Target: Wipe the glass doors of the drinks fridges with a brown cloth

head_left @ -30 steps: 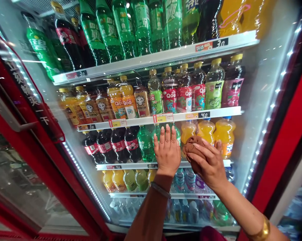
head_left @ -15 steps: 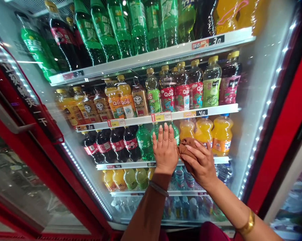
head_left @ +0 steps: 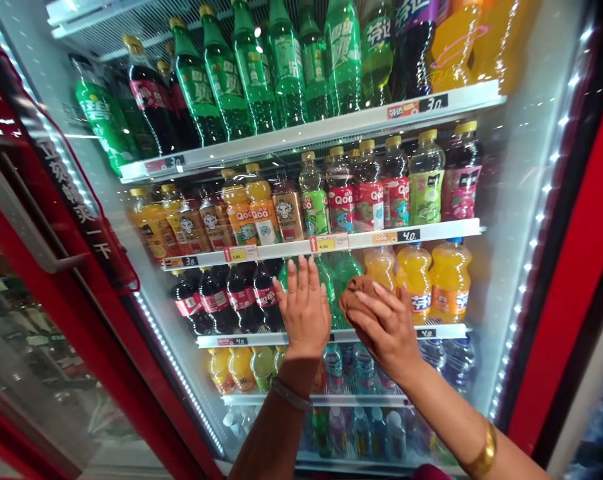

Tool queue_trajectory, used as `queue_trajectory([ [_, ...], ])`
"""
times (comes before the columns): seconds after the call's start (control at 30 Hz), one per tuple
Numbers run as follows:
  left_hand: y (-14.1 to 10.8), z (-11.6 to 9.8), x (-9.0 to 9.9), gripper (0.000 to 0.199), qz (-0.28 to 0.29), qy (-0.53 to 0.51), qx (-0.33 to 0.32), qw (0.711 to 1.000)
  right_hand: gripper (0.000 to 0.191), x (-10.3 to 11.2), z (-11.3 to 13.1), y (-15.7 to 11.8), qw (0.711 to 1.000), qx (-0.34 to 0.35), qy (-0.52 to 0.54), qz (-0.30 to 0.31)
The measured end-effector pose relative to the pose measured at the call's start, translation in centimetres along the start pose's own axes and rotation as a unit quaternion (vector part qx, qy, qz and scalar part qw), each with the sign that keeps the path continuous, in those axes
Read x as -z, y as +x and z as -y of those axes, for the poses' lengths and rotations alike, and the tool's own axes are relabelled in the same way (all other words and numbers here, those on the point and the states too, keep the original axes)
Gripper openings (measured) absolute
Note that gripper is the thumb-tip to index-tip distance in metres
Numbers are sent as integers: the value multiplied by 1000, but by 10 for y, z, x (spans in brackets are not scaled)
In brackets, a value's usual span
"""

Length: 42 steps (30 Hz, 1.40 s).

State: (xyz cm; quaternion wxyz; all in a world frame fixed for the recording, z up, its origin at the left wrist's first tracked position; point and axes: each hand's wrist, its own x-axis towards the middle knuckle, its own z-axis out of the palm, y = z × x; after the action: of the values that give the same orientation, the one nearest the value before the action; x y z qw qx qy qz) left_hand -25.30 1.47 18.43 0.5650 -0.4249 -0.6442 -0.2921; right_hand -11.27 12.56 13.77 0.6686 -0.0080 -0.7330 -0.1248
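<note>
Beside cola bottles, the left hand, flat with fingers slightly apart and gripping nothing, has shifted left since a moment ago. A narrow gap now parts it from the brown cloth, wrinkled and bunched, also moved left, before green bottles; the right hand's grip is clamped on it, orange-drink bottles farther right.

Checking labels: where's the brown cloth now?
In the head view, the brown cloth is slightly right of and below centre, under the right hand, with the left hand to its left and a green bottle behind it.
</note>
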Motion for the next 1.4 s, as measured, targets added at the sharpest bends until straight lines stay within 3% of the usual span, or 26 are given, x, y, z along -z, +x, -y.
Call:
queue_trajectory([
  [0.07, -3, 9, 0, 73, -3, 13, 8, 1000, 29, 8, -2, -22, 1000, 20, 10, 18],
  [0.13, -7, 14, -1, 74, 1, 16, -2, 1000, 28, 14, -7, -25, 1000, 18, 12, 22],
  [0.23, -12, 16, -5, 75, -2, 19, 3, 1000, 25, 11, -7, 9, 999, -31, -1, -6],
  [0.33, -13, 15, -6, 72, -13, 15, 3, 1000, 24, -9, 8, 51, 995, -84, 1, -53],
  [0.4, -13, 16, -6, 69, -23, 10, -4, 1000, 26, -25, 22, 60, 995, -74, 11, -61],
  [0.5, -13, 18, -6, 64, -35, 11, -16, 999, 25, -35, 38, 37, 998, -28, 38, -40],
  [0.6, -13, 18, -6, 66, -34, 18, -15, 999, 26, -26, 36, 1, 998, -5, 59, 1],
  [0.67, -13, 17, -5, 69, -29, 17, -12, 999, 28, -15, 26, -6, 998, 3, 52, 16],
  [0.8, -12, 15, -3, 70, -21, 13, -8, 1000, 27, -9, 14, 39, 996, -80, 11, -42],
  [0.87, -12, 15, -3, 70, -20, 7, -8, 1000, 28, -19, 17, 66, 990, -115, 10, -77],
  [0.93, -12, 16, -4, 69, -22, -3, -9, 1000, 29, -31, 25, 76, 991, -100, 10, -89],
  [1.0, -13, 17, -4, 67, -28, -11, -11, 999, 29, -39, 34, 65, 995, -59, 16, -73],
  [1.07, -14, 18, -5, 65, -31, -13, -13, 999, 30, -39, 39, 36, 998, -35, 29, -45],
  [1.2, -14, 18, -5, 70, -24, -9, -12, 1000, 33, -19, 32, -13, 999, -31, 21, 10],
  [1.27, -14, 17, -5, 70, -21, -8, -11, 1000, 30, -10, 25, -9, 999, -43, 6, 12],
  [1.4, -14, 17, -5, 71, -19, -10, -5, 1000, 24, -18, 25, 40, 993, -102, -11, -58],
])
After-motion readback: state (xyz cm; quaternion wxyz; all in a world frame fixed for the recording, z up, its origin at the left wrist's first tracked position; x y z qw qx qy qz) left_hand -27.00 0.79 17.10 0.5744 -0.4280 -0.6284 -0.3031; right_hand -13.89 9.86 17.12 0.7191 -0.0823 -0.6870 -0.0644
